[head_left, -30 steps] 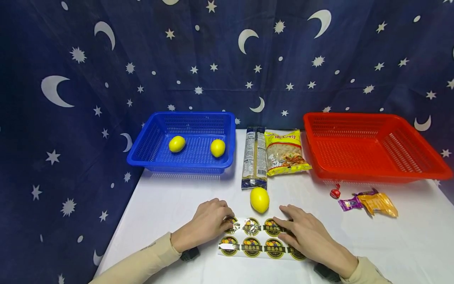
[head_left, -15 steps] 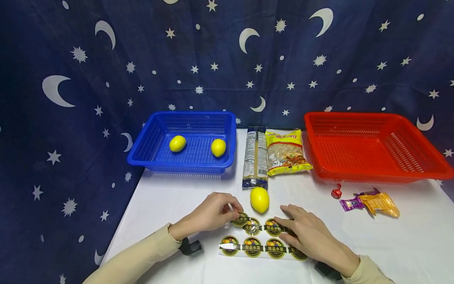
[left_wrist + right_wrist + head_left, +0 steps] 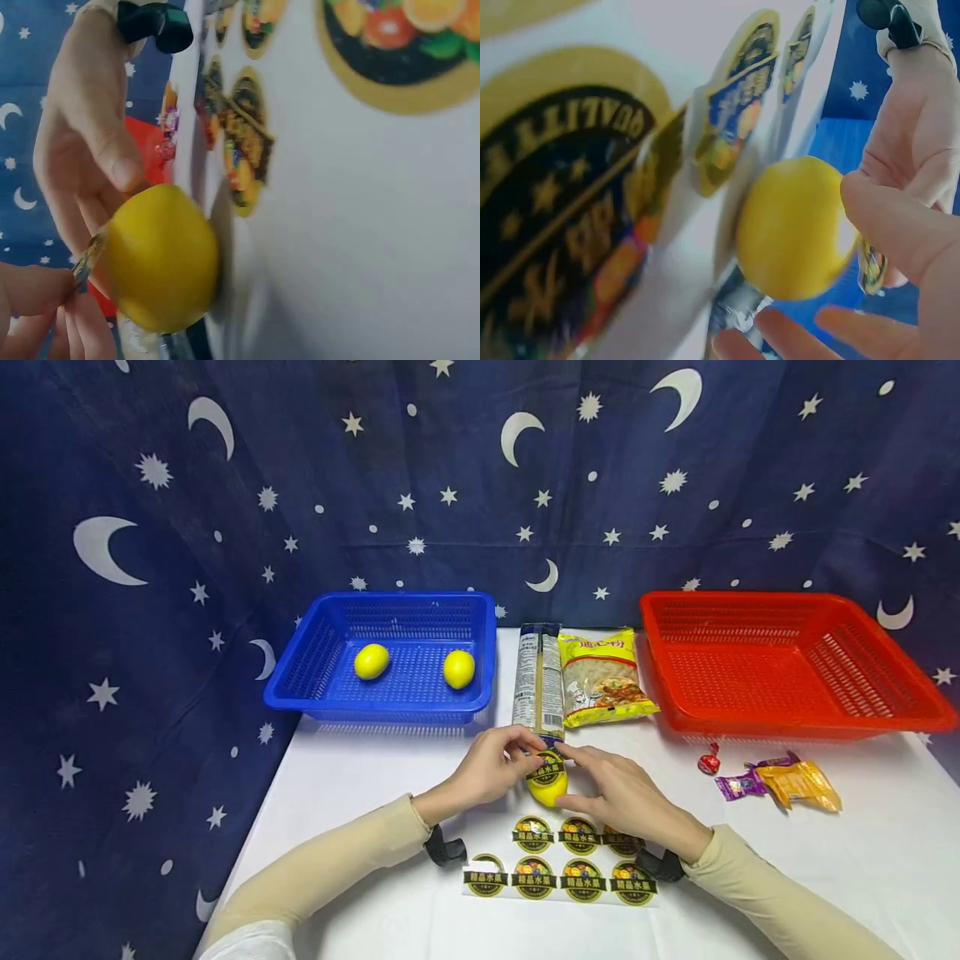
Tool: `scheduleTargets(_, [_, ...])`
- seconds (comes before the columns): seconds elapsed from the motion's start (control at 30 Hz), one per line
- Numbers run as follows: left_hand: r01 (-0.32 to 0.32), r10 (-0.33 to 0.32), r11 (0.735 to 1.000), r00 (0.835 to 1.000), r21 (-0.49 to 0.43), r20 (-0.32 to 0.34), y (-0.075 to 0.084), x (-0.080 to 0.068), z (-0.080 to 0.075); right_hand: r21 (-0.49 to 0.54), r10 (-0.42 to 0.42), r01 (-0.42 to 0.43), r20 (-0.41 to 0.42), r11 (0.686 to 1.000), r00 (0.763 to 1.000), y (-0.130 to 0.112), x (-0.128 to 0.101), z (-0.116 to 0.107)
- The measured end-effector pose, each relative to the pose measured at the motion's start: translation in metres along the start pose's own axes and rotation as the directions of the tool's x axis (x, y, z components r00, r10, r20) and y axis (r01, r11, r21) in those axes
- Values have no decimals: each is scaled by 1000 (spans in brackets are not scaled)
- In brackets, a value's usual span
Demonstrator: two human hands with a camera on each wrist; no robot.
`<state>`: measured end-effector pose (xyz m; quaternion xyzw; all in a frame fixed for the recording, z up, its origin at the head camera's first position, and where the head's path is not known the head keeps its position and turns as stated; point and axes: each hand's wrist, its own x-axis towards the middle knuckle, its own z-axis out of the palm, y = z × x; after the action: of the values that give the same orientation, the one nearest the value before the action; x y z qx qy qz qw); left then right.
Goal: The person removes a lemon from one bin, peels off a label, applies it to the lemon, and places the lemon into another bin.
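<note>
My left hand (image 3: 491, 768) pinches a round black-and-gold sticker (image 3: 547, 768) between thumb and fingertips. In the left wrist view, the sticker (image 3: 88, 259) is seen edge-on, its rim right at the side of a yellow lemon (image 3: 161, 259). In the head view it overlaps the upper part of the lemon (image 3: 550, 795). My right hand (image 3: 618, 785) holds the lemon from the right, thumb at its near end and fingers at its far end. Below both hands lies a white sticker sheet (image 3: 495, 839) with several matching stickers; its upper left spot is bare.
A blue basket (image 3: 480, 693) with two lemons (image 3: 372, 662) stands back left, a red basket (image 3: 787, 722) back right. Between them lie a long pasta packet (image 3: 538, 681) and a yellow bag (image 3: 607, 681). Wrapped candies (image 3: 798, 783) lie in front of the red basket.
My left hand has peeled the upper left sticker off the sheet and carried it up to the lemon. The right hand has moved from the sheet to the lemon's right side.
</note>
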<state>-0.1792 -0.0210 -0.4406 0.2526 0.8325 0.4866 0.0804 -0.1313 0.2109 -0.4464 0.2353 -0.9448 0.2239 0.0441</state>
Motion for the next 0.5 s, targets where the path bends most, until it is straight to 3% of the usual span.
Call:
scheduleTargets(0.2, [-4, 4, 998, 1000, 60, 5, -3, 0, 7, 42, 17, -18, 27, 999, 999, 2, 7, 6])
scheduleTargets(0.5, [-97, 95, 967, 995, 234, 21, -3, -3, 5, 53, 8, -9, 24, 999, 1000, 2, 11, 2])
